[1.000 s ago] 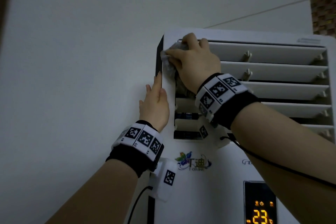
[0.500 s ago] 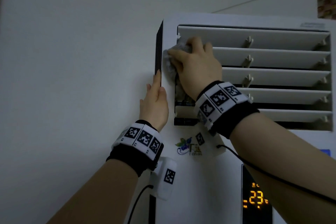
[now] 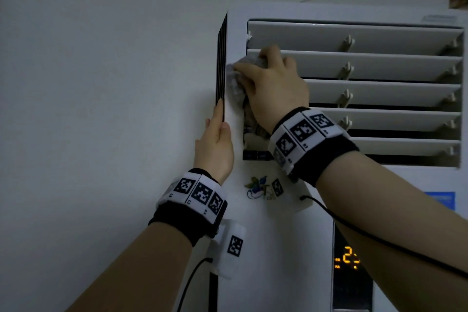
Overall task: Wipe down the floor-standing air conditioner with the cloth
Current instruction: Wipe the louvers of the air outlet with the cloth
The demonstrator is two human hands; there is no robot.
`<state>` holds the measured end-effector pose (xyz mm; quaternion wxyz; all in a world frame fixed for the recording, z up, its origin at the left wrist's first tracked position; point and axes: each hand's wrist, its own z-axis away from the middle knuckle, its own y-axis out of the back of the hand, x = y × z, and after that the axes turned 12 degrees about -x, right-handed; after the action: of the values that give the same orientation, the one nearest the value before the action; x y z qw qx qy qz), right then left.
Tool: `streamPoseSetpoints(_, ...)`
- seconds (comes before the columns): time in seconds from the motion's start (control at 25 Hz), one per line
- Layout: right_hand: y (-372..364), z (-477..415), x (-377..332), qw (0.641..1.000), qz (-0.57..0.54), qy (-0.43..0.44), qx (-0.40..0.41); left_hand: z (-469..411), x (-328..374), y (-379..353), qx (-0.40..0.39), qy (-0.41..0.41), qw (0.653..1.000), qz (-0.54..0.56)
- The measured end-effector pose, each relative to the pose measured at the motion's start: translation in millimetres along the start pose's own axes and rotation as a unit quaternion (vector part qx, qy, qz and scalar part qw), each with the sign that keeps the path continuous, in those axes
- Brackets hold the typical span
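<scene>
Dim, flat, bluish-grey indoor light, evenly spread. Brightest by far: glowing orange digits (image 3: 348, 259) low on the tall white plastic air conditioner (image 3: 276, 248). Soft dark shadows between its white horizontal louvre slats (image 3: 379, 66). Faint grain and softness overall; slight wide-angle bowing at its right edge.

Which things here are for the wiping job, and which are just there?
For the job:
- cloth, gripped by the right hand
- air conditioner
- left hand, resting on its side edge

Just there:
- wall
- blue sticker
- orange display
- flower logo
</scene>
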<state>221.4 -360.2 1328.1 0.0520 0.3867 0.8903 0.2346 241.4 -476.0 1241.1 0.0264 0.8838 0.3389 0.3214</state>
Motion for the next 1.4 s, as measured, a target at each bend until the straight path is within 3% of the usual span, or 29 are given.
streamPoseSetpoints(0.08,-4.2,6.4,-2.7,0.998,-0.030,-0.049,0.010,3.0,-3.9,-0.8,-0.001,0.004,1.000,0.004)
streamPoseSetpoints(0.24,-20.4,29.3,-9.4,1.000,0.007,0.026,0.000,9.3,-11.4,-2.4,0.004,-0.002,1.000,0.014)
streamPoseSetpoints(0.36,-15.5,29.1,-3.5,0.998,-0.036,-0.037,0.030,15.2,-17.7,-2.9,-0.001,-0.014,0.999,0.050)
streamPoseSetpoints(0.52,-31.3,48.7,-8.2,0.998,-0.063,-0.015,0.021,19.5,-22.1,-2.6,-0.002,-0.014,0.998,0.064)
streamPoseSetpoints(0.68,-28.8,47.3,-6.0,0.974,-0.163,-0.143,0.065,24.8,-26.0,-1.5,-0.018,-0.005,0.997,0.078)
streamPoseSetpoints(0.88,-45.6,76.0,-21.9,0.994,-0.097,-0.017,0.048,29.2,-27.8,5.0,-0.026,-0.012,0.997,0.078)
streamPoseSetpoints(1.04,-41.0,71.7,-13.7,0.954,-0.212,-0.176,0.117,36.3,-32.8,7.5,-0.042,-0.005,0.995,0.091)
streamPoseSetpoints(1.2,-57.2,90.5,-37.1,0.982,-0.156,-0.057,0.093,37.5,-34.2,11.7,-0.050,-0.014,0.996,0.072)
streamPoseSetpoints(1.36,-55.0,94.1,-26.2,0.962,-0.196,-0.149,0.121,41.5,-39.6,18.4,-0.058,-0.003,0.995,0.077)
streamPoseSetpoints(1.4,-55.7,95.7,-27.0,0.967,-0.190,-0.126,0.114,42.9,-39.6,18.3,-0.060,-0.002,0.995,0.078)
